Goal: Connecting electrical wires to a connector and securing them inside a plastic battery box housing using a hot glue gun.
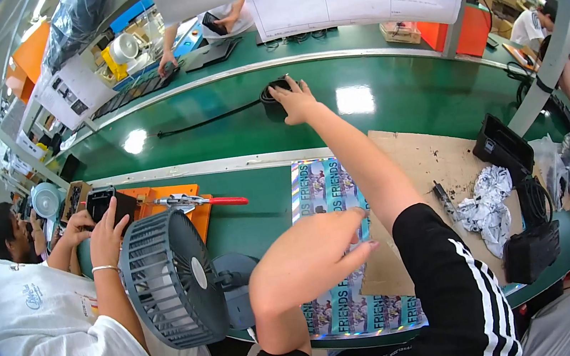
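While the left hand hovered low over the glossy printed sheet — fingers loosely bunched, holding nothing — the right hand was far nearer the black adapter. Fingers spread, it touched the adapter, which sat out on the green belt, its cable trailing left.

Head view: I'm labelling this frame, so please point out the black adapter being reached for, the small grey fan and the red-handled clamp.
black adapter [273, 100]: head view, its top beside the right hand's fingers.
grey fan [169, 280]: head view, rear grille.
red-handled clamp [229, 201]: head view, red grip.
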{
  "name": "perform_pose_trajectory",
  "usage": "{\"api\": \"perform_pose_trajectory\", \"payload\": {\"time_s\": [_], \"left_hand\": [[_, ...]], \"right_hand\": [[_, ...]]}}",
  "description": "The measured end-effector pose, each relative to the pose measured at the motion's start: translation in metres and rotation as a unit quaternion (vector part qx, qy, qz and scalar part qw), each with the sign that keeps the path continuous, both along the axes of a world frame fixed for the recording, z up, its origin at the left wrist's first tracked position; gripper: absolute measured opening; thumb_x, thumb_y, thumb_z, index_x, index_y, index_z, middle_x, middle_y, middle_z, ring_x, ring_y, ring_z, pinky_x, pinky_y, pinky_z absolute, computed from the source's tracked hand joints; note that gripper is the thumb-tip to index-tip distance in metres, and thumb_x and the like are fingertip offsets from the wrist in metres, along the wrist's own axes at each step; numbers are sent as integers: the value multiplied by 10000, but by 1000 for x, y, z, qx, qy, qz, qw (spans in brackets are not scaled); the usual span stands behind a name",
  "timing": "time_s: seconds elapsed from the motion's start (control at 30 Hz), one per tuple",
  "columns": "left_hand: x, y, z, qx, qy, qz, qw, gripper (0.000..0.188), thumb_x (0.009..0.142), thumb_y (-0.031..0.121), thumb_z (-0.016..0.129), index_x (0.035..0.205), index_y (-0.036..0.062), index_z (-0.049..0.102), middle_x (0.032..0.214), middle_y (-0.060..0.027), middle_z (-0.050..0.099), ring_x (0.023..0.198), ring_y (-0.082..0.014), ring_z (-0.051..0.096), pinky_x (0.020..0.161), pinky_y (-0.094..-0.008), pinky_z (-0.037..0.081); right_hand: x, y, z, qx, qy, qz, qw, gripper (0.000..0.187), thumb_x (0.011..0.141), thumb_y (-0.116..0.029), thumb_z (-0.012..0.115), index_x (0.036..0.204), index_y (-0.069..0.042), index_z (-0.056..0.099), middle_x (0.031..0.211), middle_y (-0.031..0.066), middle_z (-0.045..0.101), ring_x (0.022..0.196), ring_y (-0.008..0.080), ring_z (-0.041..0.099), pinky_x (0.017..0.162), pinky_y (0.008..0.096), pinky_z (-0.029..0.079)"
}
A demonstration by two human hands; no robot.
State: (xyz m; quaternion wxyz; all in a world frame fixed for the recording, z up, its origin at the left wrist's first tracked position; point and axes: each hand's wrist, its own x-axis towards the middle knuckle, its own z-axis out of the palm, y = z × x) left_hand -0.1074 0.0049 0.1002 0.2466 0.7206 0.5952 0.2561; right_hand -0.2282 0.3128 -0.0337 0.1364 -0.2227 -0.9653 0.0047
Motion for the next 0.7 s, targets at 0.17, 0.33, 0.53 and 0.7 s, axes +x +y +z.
{"api": "perform_pose_trajectory", "payload": {"time_s": [0.17, 0.33, 0.53, 0.7], "left_hand": [[0, 50, -24, -65, -92, -72, 991, 259, 857, 211, 550, 800, -39, 511, 805, -194, 628, 757, -316, 616, 670, -389, 469], [-30, 118, -91, 160, -395, 268, 864, 301, 921, 265, 491, 851, -9, 596, 757, -76, 639, 716, -176, 626, 625, -296, 478], [-59, 126, -110, -35, -687, 289, 666, 892, 878, 657, 339, 1313, -122, 315, 1209, -230, 515, 1121, -280, 507, 950, -398, 367], [-99, 123, -108, 25, -899, -16, 437, 643, 912, 433, 448, 1165, -155, 381, 1122, -241, 521, 1051, -339, 507, 921, -423, 425]], "right_hand": [[7, -1, -43, 81, 34, -61, 994, 440, 679, -332, 721, 1062, -128, 642, 1150, 50, 545, 1179, 224, 433, 934, 503, 355], [56, -12, -19, 85, -54, -2, 995, 242, 758, -345, 663, 884, -139, 682, 964, 42, 636, 1081, 225, 518, 838, 515, 394], [204, -82, 81, -99, 33, 96, 990, 325, 824, -319, 607, 807, 5, 608, 747, 187, 623, 731, 373, 603, 660, 468, 475], [327, -185, 134, -150, -139, 132, 970, 301, 804, -258, 640, 764, 30, 563, 752, 200, 576, 745, 373, 564, 675, 443, 461]]}}
